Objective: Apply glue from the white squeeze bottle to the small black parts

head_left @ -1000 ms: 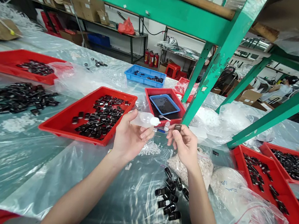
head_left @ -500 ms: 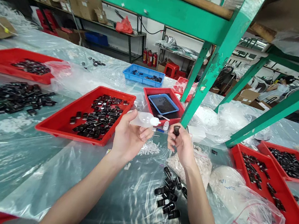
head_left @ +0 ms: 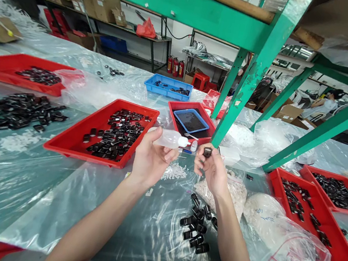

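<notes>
Grip's full on both sides: left hand [head_left: 152,158] wrapped round a bottle [head_left: 168,137], right hand [head_left: 212,168] pinching a black piece [head_left: 207,152] upward; widest thing close by, the red tray [head_left: 72,141] at nine to ten o'clock from the left hand; then the bottle, lying on its side, long axis nine to three, base end at nine; then the black piece, out at just past three o'clock from the bottle, right hand holding it; and smallest, the white nozzle [head_left: 188,143], pointing its way, apart, no contact!
</notes>
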Demonstrator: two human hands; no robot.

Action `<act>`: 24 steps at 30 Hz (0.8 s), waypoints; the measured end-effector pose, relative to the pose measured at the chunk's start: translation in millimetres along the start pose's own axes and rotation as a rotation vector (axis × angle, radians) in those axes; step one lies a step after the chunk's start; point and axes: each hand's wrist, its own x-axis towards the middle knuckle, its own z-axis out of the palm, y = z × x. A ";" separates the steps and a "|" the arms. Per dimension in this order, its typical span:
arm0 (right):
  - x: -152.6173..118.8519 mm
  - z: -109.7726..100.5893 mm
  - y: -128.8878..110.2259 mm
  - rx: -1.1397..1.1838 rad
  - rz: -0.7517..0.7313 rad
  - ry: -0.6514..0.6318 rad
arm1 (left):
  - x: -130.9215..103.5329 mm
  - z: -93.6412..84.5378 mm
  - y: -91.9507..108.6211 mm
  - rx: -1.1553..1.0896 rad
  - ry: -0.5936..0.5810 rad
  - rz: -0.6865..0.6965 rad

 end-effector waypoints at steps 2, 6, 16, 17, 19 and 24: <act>0.3 -0.4 0.8 0.007 -0.031 -0.001 | -0.6 0.8 0.7 0.002 0.001 0.007; -1.0 0.8 2.7 -0.083 -0.146 -0.006 | -1.0 1.7 1.3 0.019 0.002 0.030; -5.2 -0.7 8.8 -0.552 -0.472 0.099 | -9.3 -0.2 -2.5 0.217 0.047 0.325; -5.4 -0.8 9.1 -0.551 -0.495 0.111 | -10.4 -1.3 -3.1 0.247 0.036 0.352; -5.6 -0.2 9.3 -0.543 -0.518 0.131 | -12.0 -3.9 -4.4 0.302 0.006 0.386; -6.0 2.2 9.5 -0.533 -0.530 0.174 | -12.5 -13.1 -7.2 0.403 -0.019 0.425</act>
